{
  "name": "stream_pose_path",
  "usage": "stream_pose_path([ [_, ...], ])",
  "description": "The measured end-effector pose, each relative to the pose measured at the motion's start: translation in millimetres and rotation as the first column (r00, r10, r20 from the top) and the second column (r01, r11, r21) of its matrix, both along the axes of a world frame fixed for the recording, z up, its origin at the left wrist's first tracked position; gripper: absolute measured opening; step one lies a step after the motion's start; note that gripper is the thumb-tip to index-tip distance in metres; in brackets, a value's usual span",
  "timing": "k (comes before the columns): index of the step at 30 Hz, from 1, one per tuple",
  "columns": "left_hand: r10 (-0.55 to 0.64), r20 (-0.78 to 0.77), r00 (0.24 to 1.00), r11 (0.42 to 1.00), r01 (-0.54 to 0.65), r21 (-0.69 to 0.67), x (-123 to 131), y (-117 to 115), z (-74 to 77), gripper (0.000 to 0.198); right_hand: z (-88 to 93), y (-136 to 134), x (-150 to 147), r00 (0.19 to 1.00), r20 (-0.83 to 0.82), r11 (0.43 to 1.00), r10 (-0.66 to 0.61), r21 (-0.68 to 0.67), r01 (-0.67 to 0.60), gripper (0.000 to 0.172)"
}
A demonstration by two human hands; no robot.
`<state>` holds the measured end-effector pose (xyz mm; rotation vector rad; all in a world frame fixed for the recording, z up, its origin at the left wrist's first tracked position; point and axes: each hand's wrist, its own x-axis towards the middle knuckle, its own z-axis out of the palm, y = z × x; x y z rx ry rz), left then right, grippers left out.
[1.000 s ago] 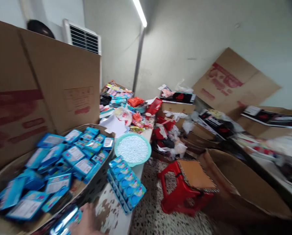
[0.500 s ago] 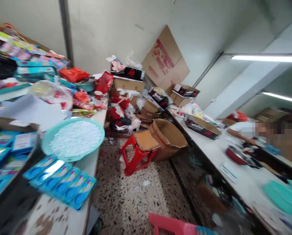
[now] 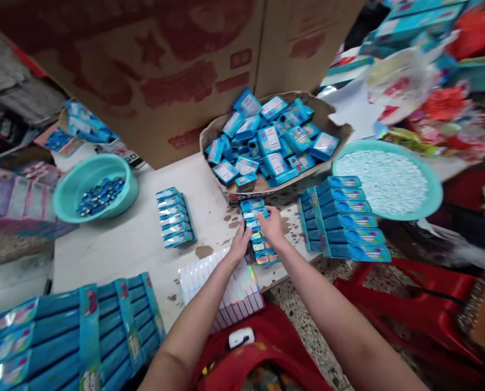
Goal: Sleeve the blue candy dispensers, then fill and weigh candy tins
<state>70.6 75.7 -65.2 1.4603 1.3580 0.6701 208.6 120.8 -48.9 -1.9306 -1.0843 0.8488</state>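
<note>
A row of small blue boxes (image 3: 262, 245) lies on the white table between my hands, just in front of a cut-down carton. My left hand (image 3: 241, 241) presses against the row's left side, its fingers partly hidden by the boxes. Over the row's right side, my right hand (image 3: 272, 227) has bent fingers on one blue box near the far end. To the left stands another short row of blue boxes (image 3: 175, 218). By my left forearm lies a block of white, shiny thin boxes (image 3: 222, 285).
Loose blue boxes fill the cut-down carton (image 3: 342, 136). A teal basin (image 3: 67, 203) holds blue shiny pieces; another teal basin (image 3: 433, 190) holds small white pieces. Stacked blue boxes (image 3: 344, 220) stand right, more blue boxes (image 3: 116, 320) at front left. A red stool (image 3: 425, 309) stands right.
The view has swung from the aisle and its stool to the table in front of me. Both my hands are now in sight at the row of blue boxes.
</note>
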Motion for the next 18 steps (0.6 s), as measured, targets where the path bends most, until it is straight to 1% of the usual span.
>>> stream_pose_path([
  [2, 0.044, -0.077, 0.996, 0.998, -0.047, -0.042, -34.1, -11.8, -0.8, 0.04, 4.5, -20.5, -2.3, 0.993, 0.104, 0.991, -0.048, 0.13, 0.035, 0.041],
  [4, 0.094, -0.213, 0.973, 0.992, -0.108, -0.057, -74.1, -27.2, -0.3, 0.032, 14.7, -57.8, -7.3, 0.981, 0.181, 0.959, -0.072, 0.284, 0.018, 0.041],
  [5, 0.097, -0.321, 0.942, 0.991, -0.121, -0.057, -92.8, -34.9, -0.8, 0.033, 18.2, -81.1, -10.6, 0.981, 0.189, 0.941, -0.054, 0.338, -0.013, 0.038],
  [6, 0.068, -0.473, 0.879, 0.993, -0.107, -0.056, -108.8, -41.9, -2.1, 0.035, 19.1, -106.0, -14.2, 0.983, 0.182, 0.932, -0.01, 0.358, -0.057, 0.031],
  [7, 0.027, -0.596, 0.802, 0.995, -0.08, -0.062, -121.2, -47.7, -4.2, 0.037, 17.0, -130.8, -17.7, 0.984, 0.171, 0.926, 0.043, 0.364, -0.104, 0.023],
  [8, -0.018, -0.694, 0.72, 0.996, -0.045, -0.073, -129.6, -51.9, -6.7, 0.036, 12.0, -154.1, -20.8, 0.978, 0.152, 0.928, 0.144, 0.322, -0.187, 0.016],
  [9, -0.056, -0.753, 0.656, 0.996, -0.012, -0.084, -134.4, -54.5, -9.3, 0.033, 4.9, -174.4, -23.5, 0.963, 0.12, 0.931, 0.242, 0.25, -0.265, 0.013],
  [10, -0.084, -0.771, 0.631, 0.995, 0.015, -0.097, -136.3, -55.7, -11.4, 0.026, -3.4, -190.7, -25.9, 0.946, 0.082, 0.93, 0.314, 0.174, -0.323, 0.014],
  [11, -0.108, -0.765, 0.635, 0.993, 0.035, -0.112, -136.4, -55.9, -12.9, 0.02, -11.9, -202.6, -27.9, 0.931, 0.045, 0.925, 0.363, 0.1, -0.366, 0.017],
  [12, -0.129, -0.741, 0.659, 0.99, 0.045, -0.132, -135.6, -55.7, -13.3, 0.016, -19.9, -209.9, -30.0, 0.923, 0.018, 0.922, 0.384, 0.04, -0.385, 0.021],
  [14, -0.162, -0.662, 0.732, 0.982, 0.051, -0.184, -134.2, -55.6, -10.1, 0.016, -32.3, -213.3, -34.9, 0.932, 0.008, 0.932, 0.362, -0.033, -0.362, 0.032],
  [16, -0.195, -0.556, 0.808, 0.972, 0.084, -0.22, -134.9, -58.0, -0.4, 0.02, -38.7, -207.0, -40.7, 0.954, 0.013, 0.951, 0.3, -0.079, -0.298, 0.044],
  [18, -0.247, -0.449, 0.859, 0.963, 0.164, -0.216, -137.6, -63.3, 14.1, 0.02, -39.6, -197.1, -45.9, 0.965, -0.044, 0.956, 0.26, -0.126, -0.263, 0.048],
])
